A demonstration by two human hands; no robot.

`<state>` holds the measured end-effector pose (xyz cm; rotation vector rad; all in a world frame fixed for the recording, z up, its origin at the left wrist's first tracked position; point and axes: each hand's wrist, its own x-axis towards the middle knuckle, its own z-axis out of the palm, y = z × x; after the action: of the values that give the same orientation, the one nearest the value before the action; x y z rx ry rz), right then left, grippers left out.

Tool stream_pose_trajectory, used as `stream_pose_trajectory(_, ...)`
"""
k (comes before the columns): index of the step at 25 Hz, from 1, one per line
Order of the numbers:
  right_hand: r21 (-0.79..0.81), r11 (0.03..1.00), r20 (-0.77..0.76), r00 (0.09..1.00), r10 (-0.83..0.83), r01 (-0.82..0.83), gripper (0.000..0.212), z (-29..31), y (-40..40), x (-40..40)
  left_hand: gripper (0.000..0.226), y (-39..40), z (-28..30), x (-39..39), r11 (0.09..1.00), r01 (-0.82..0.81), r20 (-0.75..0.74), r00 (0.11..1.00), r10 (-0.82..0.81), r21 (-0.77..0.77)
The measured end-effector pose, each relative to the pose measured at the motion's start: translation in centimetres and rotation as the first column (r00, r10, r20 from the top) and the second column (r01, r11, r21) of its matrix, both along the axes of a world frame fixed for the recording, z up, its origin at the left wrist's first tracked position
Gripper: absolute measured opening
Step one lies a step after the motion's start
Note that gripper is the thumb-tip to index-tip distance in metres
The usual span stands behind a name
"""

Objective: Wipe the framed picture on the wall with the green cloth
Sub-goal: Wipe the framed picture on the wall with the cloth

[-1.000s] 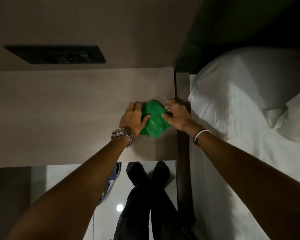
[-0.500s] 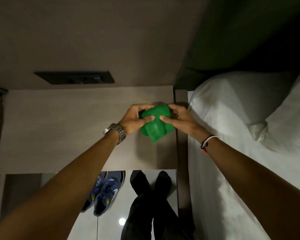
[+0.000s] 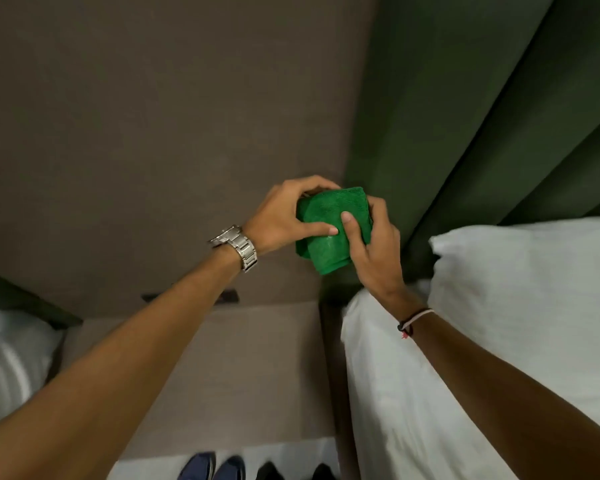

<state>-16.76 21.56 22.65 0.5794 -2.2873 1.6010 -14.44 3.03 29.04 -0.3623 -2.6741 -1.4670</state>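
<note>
A folded green cloth (image 3: 329, 230) is held up in the air in front of the brown wall (image 3: 153, 133), gripped from both sides. My left hand (image 3: 281, 216), with a metal watch on its wrist, closes on the cloth's left edge with the thumb across its front. On the cloth's right side my right hand (image 3: 374, 247) grips it, thumb pressed on the face. No framed picture is in view.
A wooden bedside table (image 3: 250, 375) lies below my arms, with a dark socket panel (image 3: 229, 296) above it. A white bed with a pillow (image 3: 527, 289) is on the right, against a dark green headboard (image 3: 465, 116). Another pillow (image 3: 11, 358) lies at the left. Blue shoes (image 3: 212, 467) sit on the floor.
Both hands have lifted the green cloth off the bedside table and up in front of the wall. The view has tilted upward, so the table sits lower in frame.
</note>
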Motion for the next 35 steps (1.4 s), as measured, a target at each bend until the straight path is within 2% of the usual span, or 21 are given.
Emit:
stream_pose_trajectory(2, -0.06, 0.996, -0.126, 0.99, -0.067, 0.06, 0.024, 6.4, 0.7, -0.7, 0.061, 1.1, 6.7, -0.9, 1.0, 0.013, -0.095, 0.995, -0.013, 0.0)
stream_pose_trajectory(6, -0.2, 0.973, -0.294, 0.94, -0.173, 0.116, 0.026, 20.2, 2.4, -2.5, 0.058, 2.9, 20.0, -2.8, 0.994, 0.032, -0.296, 0.955, 0.002, 0.109)
stream_pose_trajectory(12, -0.348, 0.93, -0.407, 0.875, -0.262, 0.116, 0.025, 36.8, 6.1, -3.4, 0.036, 7.0, 36.2, -5.2, 0.967, 0.201, -0.531, 0.843, -0.089, 0.157)
stream_pose_trajectory(18, -0.453, 0.89, -0.399, 0.904, -0.155, -0.048, 0.032, 45.7, 10.7, -4.8, 0.03, 11.9, 45.6, -7.8, 0.943, 0.295, -0.624, 0.769, -0.139, 0.153)
stream_pose_trajectory(22, -0.494, 0.862, -0.368, 0.926, -0.091, -0.112, 0.033, 48.7, 13.7, -7.0, 0.031, 14.5, 48.3, -10.6, 0.947, 0.298, -0.659, 0.737, -0.15, 0.118)
stream_pose_trajectory(24, -0.528, 0.844, -0.366, 0.922, -0.125, -0.095, 0.034, 49.5, 15.6, -8.4, 0.035, 16.1, 49.4, -12.3, 0.961, 0.27, -0.686, 0.71, -0.162, 0.052)
stream_pose_trajectory(26, -0.572, 0.819, -0.391, 0.896, -0.212, -0.056, 0.037, 50.5, 18.1, -10.0, 0.045, 17.4, 51.3, -14.3, 0.984, 0.171, -0.767, 0.624, -0.15, -0.053)
stream_pose_trajectory(28, -0.614, 0.789, -0.434, 0.844, -0.314, -0.023, 0.041, 51.7, 21.2, -11.7, 0.065, 18.4, 54.3, -16.5, 0.976, -0.051, -0.881, 0.442, -0.168, -0.212)
stream_pose_trajectory(29, -0.631, 0.776, -0.454, 0.815, -0.361, -0.008, 0.042, 52.3, 22.7, -12.5, 0.078, 18.8, 56.1, -17.5, 0.936, -0.198, -0.914, 0.347, -0.21, -0.29)
stream_pose_trajectory(31, -0.642, 0.765, -0.5, 0.733, -0.462, 0.045, 0.042, 53.2, 25.1, -13.7, 0.102, 19.4, 59.3, -19.0, 0.804, -0.455, -0.923, 0.226, -0.311, -0.383)
stream_pose_trajectory(35, -0.63, 0.745, -0.619, 0.437, -0.652, 0.22, 0.041, 55.8, 28.1, -16.2, 0.129, 20.9, 64.3, -21.7, 0.516, -0.726, -0.859, 0.201, -0.471, -0.453)
